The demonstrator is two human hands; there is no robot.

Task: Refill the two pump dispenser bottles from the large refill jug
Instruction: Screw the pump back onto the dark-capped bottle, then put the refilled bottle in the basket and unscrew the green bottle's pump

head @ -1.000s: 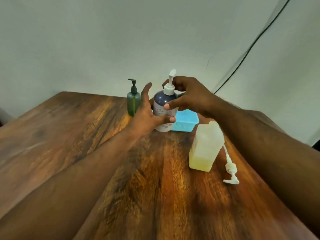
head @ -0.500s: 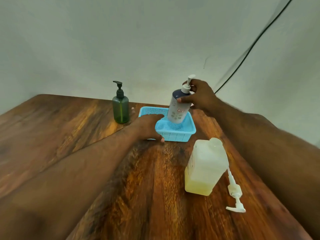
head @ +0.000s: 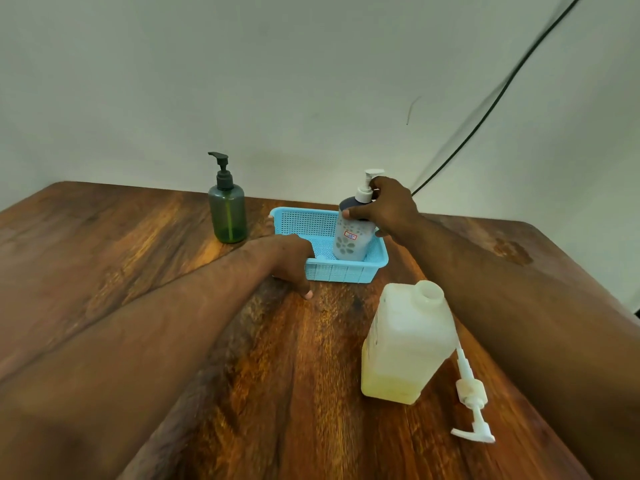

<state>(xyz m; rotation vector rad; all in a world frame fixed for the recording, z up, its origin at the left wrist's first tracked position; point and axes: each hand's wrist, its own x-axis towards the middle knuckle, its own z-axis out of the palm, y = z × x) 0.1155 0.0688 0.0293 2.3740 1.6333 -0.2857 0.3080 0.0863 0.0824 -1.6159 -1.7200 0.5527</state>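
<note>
A white flowered pump bottle point(head: 349, 242) with a dark top and white pump stands tilted inside the light blue basket point(head: 346, 271). My right hand point(head: 388, 209) grips it around the shoulder and neck. My left hand point(head: 294, 261) rests against the basket's front left corner, fingers curled down onto the table. A green pump bottle point(head: 228, 213) with a black pump stands left of the basket. The large translucent refill jug point(head: 407, 344), uncapped, holds yellowish liquid low down. Its white pump head point(head: 472, 400) lies on the table at the jug's right.
The wooden table point(head: 138, 271) ends at a pale wall just behind the bottles. A black cable point(head: 485, 112) runs diagonally across the wall at the right. A dark stain point(head: 512, 251) marks the table's far right.
My right hand carried the white bottle from the table in front into the basket and lowered it. My left hand let go of the bottle and came down by the basket's corner.
</note>
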